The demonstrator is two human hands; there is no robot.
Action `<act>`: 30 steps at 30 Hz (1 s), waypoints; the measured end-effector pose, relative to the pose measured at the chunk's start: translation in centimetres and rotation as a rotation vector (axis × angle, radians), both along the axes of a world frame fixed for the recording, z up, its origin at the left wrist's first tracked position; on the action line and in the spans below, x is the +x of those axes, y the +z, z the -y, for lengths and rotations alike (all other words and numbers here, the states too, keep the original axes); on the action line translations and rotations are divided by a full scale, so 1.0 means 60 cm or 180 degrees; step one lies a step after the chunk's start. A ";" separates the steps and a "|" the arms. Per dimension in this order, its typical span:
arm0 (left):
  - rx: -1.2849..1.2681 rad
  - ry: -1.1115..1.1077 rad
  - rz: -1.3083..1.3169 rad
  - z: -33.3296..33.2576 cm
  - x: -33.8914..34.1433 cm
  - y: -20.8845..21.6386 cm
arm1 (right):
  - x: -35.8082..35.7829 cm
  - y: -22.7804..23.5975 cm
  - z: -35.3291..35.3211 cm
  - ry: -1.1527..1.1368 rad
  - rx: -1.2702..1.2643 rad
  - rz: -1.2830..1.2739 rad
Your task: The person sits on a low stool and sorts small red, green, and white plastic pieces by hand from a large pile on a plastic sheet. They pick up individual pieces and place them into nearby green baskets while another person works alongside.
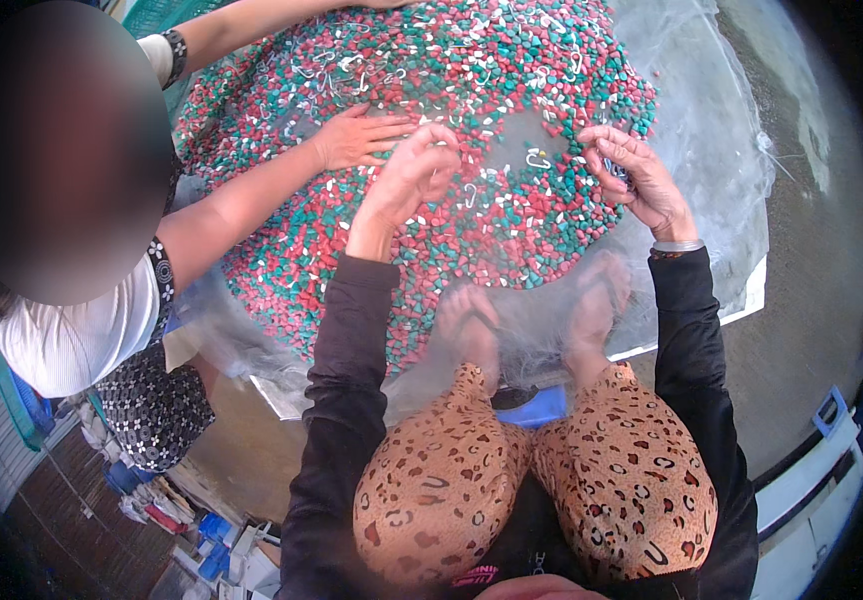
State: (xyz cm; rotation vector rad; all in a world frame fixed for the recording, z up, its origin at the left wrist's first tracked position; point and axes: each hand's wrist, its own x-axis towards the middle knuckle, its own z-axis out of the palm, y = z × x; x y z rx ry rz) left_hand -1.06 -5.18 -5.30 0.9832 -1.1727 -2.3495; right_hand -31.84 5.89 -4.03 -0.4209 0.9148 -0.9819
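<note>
Red-green-white pile (506, 235) lies on sheet (711, 140), which spreads past its right edge | left hand (411, 178): over pile's middle | right hand (643, 182): at pile's right edge | both hands' fingers curled, cannot tell if gripping | hook (538, 162): in pile's open gap (513, 140) between hands

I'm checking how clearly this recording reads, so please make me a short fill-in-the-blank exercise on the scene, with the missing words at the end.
1. The co-worker's nearer bare hand is spread over the heap of small red, green and white pieces, to the ____ of the person's bare left hand.
2. The round, silvery bangle is on the person's ____ wrist.
3. The person's long fabric sleeves are coloured ____.
4. The co-worker's ribbed fabric top is coloured ____.

Missing words: left; right; black; white.
</note>
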 end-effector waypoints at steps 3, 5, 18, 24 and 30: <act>-0.1825 -0.0922 0.2050 -0.040 -0.017 -0.021 | -0.006 -0.031 0.003 0.0328 0.0193 -0.1167; -0.3438 -0.1427 0.3005 -0.072 -0.031 -0.040 | 0.011 -0.062 0.012 0.0799 -0.0160 -0.2207; -0.0696 -0.0017 0.0455 -0.035 0.020 0.007 | 0.094 -0.152 0.022 0.1414 -0.0893 -0.4594; 0.0223 0.0725 -0.0718 -0.025 0.029 0.019 | 0.042 -0.047 -0.018 0.0065 0.0204 0.0595; 0.0168 0.0275 0.0105 0.041 -0.031 -0.020 | 0.042 -0.012 -0.002 0.0186 -0.0451 0.1702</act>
